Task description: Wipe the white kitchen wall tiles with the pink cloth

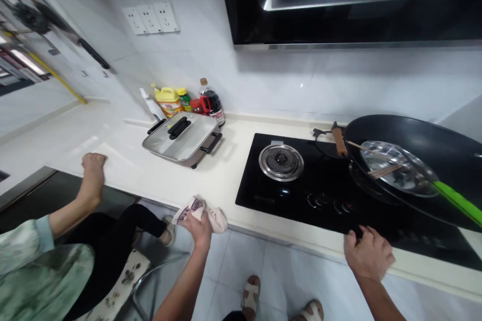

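Observation:
A white cloth with purple print [217,219] is bunched at the front edge of the counter. My left hand [199,226] has its fingers closed around it. Over the front rim of the black glass gas stove [259,188], my right hand [369,253] rests with fingers apart and nothing in it. Behind that hand, a large black wok [399,128] sits on the right burner. Inside the wok are a clear bowl [371,158], wooden chopsticks [387,170] and a green-handled utensil [457,203]. The left burner [281,162] is bare.
An electric pan with a glass lid [199,128] stands on the pale counter [124,145], in front of a dark sauce bottle [214,103] and a yellow jug [169,100]. Another person sits at left, a fist [94,163] on the counter. A range hood [339,20] overhangs the stove.

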`<action>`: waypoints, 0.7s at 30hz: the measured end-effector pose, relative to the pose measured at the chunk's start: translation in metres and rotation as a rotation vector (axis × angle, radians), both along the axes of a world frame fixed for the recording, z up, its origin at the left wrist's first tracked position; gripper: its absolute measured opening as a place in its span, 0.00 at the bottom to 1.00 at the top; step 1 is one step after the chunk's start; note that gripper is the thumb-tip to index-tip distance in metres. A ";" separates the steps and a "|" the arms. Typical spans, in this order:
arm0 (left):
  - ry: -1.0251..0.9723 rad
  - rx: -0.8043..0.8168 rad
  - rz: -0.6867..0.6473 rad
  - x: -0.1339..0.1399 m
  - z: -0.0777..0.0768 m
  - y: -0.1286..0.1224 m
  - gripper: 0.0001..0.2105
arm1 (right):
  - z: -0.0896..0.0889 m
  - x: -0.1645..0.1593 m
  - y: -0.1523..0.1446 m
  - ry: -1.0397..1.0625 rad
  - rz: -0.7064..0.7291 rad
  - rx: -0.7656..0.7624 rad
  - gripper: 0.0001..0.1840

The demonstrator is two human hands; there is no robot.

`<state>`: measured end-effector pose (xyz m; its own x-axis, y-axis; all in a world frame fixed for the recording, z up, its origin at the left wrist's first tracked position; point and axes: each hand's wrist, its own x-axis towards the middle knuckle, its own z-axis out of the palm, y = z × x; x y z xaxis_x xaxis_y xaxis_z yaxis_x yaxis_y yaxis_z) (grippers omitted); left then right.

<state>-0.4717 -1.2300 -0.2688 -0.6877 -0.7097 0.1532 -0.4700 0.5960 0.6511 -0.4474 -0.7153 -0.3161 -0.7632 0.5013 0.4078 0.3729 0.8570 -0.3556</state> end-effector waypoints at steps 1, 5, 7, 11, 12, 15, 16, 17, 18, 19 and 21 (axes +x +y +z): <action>-0.001 -0.041 -0.043 0.001 0.007 -0.004 0.22 | 0.000 -0.001 0.000 0.003 -0.001 0.011 0.29; -0.044 -0.152 -0.147 -0.015 0.038 -0.017 0.22 | 0.001 -0.002 -0.003 0.009 -0.005 0.055 0.29; -0.087 -0.207 -0.222 -0.036 0.046 -0.009 0.22 | 0.002 -0.003 -0.004 0.010 -0.014 0.064 0.30; -0.213 -0.280 -0.427 -0.082 0.043 0.042 0.20 | 0.003 -0.004 -0.006 0.031 -0.013 0.059 0.29; -0.243 -0.293 -0.479 -0.091 0.041 0.058 0.19 | 0.003 -0.004 -0.006 0.034 -0.006 0.054 0.29; -0.299 -0.339 -0.606 -0.108 0.041 0.096 0.19 | 0.003 -0.005 -0.007 0.037 0.001 0.032 0.28; -0.305 -0.355 -0.645 -0.110 0.042 0.106 0.19 | 0.003 -0.005 -0.007 0.037 0.000 0.025 0.27; -0.309 -0.370 -0.686 -0.111 0.044 0.114 0.19 | 0.003 -0.006 -0.008 0.038 -0.001 0.019 0.27; -0.310 -0.382 -0.732 -0.110 0.047 0.123 0.19 | 0.004 -0.007 -0.009 0.037 -0.002 0.015 0.27; -0.310 -0.392 -0.784 -0.107 0.049 0.133 0.19 | 0.004 -0.007 -0.009 0.036 -0.002 0.010 0.27; -0.303 -0.399 -0.912 -0.099 0.052 0.161 0.19 | 0.006 -0.009 -0.010 0.034 0.000 -0.008 0.27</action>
<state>-0.5711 -1.0694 -0.2173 -0.9866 0.1631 -0.0061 0.1560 0.9534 0.2584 -0.4566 -0.7258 -0.3103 -0.7487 0.5050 0.4296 0.3606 0.8539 -0.3752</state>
